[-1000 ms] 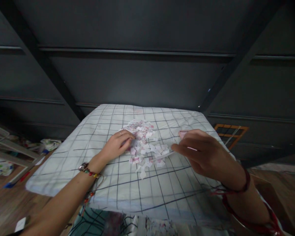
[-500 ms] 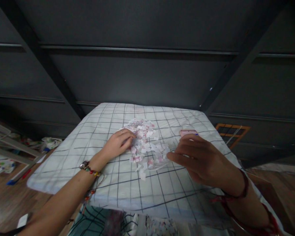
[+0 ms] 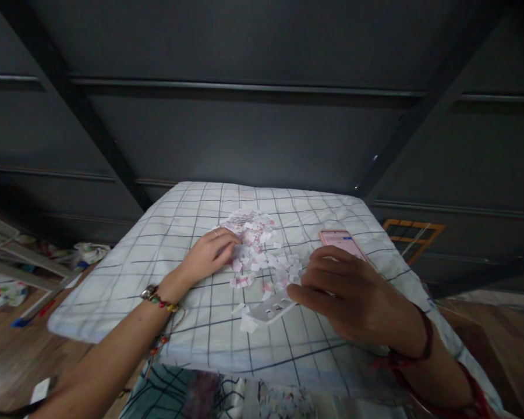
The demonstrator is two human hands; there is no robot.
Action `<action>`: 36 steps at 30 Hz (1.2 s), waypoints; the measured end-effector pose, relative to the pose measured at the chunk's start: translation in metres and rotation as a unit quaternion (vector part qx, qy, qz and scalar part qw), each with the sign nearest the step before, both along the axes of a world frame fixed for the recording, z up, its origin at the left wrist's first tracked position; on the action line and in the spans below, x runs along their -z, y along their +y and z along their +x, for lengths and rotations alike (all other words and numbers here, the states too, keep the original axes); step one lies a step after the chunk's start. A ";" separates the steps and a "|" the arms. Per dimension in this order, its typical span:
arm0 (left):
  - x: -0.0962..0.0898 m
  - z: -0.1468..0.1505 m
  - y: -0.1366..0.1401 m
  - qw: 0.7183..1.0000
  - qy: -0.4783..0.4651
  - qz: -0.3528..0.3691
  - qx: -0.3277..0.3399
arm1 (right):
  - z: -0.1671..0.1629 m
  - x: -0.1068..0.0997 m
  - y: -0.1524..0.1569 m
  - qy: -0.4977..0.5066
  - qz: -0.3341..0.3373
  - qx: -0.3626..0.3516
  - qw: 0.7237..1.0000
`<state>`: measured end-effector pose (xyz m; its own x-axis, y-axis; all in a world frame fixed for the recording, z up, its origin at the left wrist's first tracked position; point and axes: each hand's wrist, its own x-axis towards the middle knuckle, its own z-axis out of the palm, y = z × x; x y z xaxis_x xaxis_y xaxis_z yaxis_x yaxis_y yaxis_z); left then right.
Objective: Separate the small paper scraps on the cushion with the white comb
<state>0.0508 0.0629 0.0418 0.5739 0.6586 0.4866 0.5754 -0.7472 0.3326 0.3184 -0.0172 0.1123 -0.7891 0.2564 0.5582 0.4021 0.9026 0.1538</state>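
A heap of small white and pink paper scraps (image 3: 250, 233) lies on a bed-like surface under a white checked cloth. At the heap's left edge rests my left hand (image 3: 212, 253), loosely bent, thumb apart from the fingers and fingertips on the scraps; I see nothing held. My right hand (image 3: 344, 285) is closed, thumb and fingers pinching one end of a flat white piece with small slots (image 3: 273, 308). This piece slants over the near side of the heap, and a few scraps sit at its far-left end. The pinched end is hidden by my fingers.
Just behind my right hand lies a pink-edged phone (image 3: 343, 241) with its screen lit. The checked cloth (image 3: 179, 209) covers the surface up to a dark panelled wall (image 3: 244, 139). Below the near edge are bags (image 3: 283, 401); a white frame (image 3: 21, 262) stands at left.
My right hand has moved slightly left and toward me. The slotted white piece, blurred before, now shows plainly nearer the front, with scraps shifted alongside. More of the phone shows. My left hand stays put.
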 end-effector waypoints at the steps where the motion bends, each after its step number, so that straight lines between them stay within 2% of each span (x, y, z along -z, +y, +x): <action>1: 0.000 0.000 0.000 1.000 -0.002 0.000 0.001 | 0.000 0.000 0.000 0.001 -0.001 -0.001 1.000; 10: 0.001 0.000 0.000 1.000 0.003 0.011 -0.001 | 0.000 -0.001 -0.001 0.001 -0.024 -0.015 1.000; 15: 0.000 0.000 -0.001 1.000 0.003 0.023 0.005 | 0.001 0.000 0.000 0.014 -0.011 -0.008 1.000; 23: 0.002 -0.002 -0.001 1.000 0.007 0.027 0.004 | 0.005 0.002 0.005 -0.014 0.045 0.050 0.998; 30: 0.003 -0.003 -0.001 0.999 0.012 0.030 -0.003 | 0.003 -0.001 0.001 -0.002 0.012 0.006 1.000; 36: 0.003 -0.002 -0.002 1.000 0.005 0.025 -0.002 | 0.005 0.002 0.004 -0.014 0.048 0.047 0.998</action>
